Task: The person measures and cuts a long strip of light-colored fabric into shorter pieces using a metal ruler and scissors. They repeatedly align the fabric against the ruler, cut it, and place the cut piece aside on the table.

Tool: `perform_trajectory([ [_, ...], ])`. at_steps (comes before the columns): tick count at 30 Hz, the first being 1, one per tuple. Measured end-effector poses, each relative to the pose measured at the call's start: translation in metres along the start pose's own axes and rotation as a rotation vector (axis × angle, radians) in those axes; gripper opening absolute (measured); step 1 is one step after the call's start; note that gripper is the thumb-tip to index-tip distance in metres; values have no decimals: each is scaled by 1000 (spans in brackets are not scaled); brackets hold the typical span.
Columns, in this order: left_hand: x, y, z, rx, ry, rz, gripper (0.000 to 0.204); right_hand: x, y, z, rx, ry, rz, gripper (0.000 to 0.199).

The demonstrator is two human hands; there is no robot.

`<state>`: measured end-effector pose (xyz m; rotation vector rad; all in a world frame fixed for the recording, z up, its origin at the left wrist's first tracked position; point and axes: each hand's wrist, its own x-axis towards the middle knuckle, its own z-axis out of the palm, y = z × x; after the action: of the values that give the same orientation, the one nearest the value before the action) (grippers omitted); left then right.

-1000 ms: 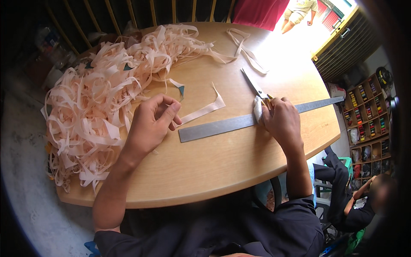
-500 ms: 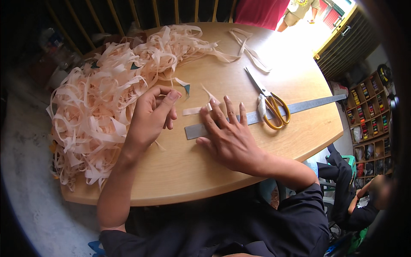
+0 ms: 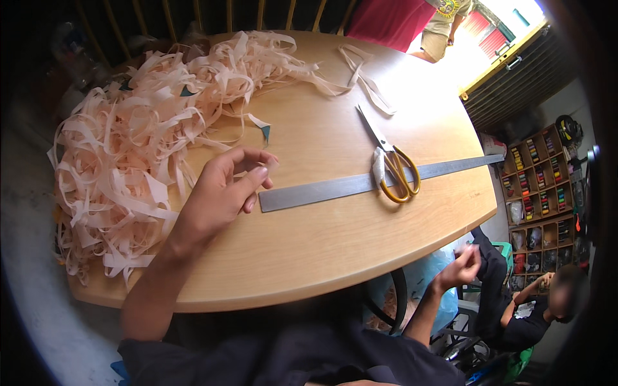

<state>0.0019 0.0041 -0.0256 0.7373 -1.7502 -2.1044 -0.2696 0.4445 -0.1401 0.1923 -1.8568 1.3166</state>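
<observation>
My left hand (image 3: 225,186) hovers over the table near the left end of a steel ruler (image 3: 309,193). Its fingers are curled, thumb and forefinger close together, and whatever small thing may be between them is hard to make out. Out past the table's right edge is my right hand (image 3: 460,265), closed and slightly blurred, its contents unclear. Beneath it hangs a blue plastic bag (image 3: 444,293). A tangled heap of pale peach fabric strips (image 3: 138,145) covers the table's left side. Scissors with yellow handles (image 3: 397,174) lie across the ruler, blades pointing away.
A loose strip (image 3: 364,80) trails toward the wooden table's (image 3: 309,257) far edge. Thread spools fill a wooden rack (image 3: 537,174) at right. Another person (image 3: 534,309) sits below it; someone else (image 3: 438,32) stands beyond the table. Yellow bars (image 3: 232,16) line the far side.
My right hand has left the ruler and swung right, off the table's edge. The short strip pieces beside the ruler are gone from there. My left hand stays curled near the ruler's end.
</observation>
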Motion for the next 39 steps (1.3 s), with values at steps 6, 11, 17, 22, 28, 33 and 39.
perform_trajectory([
  [6, -2, -2, 5, 24, -15, 46, 21, -98, 205, -140, -678, -261, 782, 30],
  [11, 1, -1, 0, 87, 59, 49, 20, -112, 243, -181, -1190, -815, 678, 41],
  [17, 1, -4, 1, 175, 89, 136, 19, -84, 197, -141, -1313, -364, 544, 29],
  [22, 6, -16, 6, 224, 87, 200, 17, -35, 121, -69, -742, 159, 1, 11],
  [28, 3, -24, 8, 400, 65, 209, 14, -5, -65, 60, 145, -144, -215, 15],
  [33, 4, -24, 8, 402, 18, 263, 13, -30, -211, 140, 426, -1014, -228, 21],
  [39, 2, -21, 5, 336, -7, 247, 14, -54, -285, 197, 382, -1744, -349, 22],
])
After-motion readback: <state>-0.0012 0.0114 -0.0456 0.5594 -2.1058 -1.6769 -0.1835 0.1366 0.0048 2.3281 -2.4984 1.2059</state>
